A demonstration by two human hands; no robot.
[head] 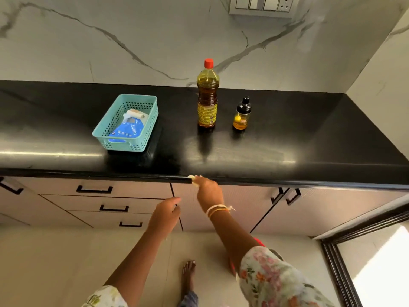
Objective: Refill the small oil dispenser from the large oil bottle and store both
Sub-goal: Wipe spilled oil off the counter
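Observation:
The large oil bottle, red-capped and filled with dark yellow oil, stands upright on the black counter. To its right stands the small oil dispenser, a glass jar with a black spout top and a little oil at the bottom. My right hand is at the counter's front edge, below the bottle, and pinches a small pale wad against that edge. My left hand hovers lower, in front of the cabinet doors, fingers loosely curled and holding nothing.
A teal perforated basket with a blue packet and a white item inside sits left of the bottle. Drawers with black handles lie under the counter. A marble wall with a switch plate stands behind. My bare foot is on the floor.

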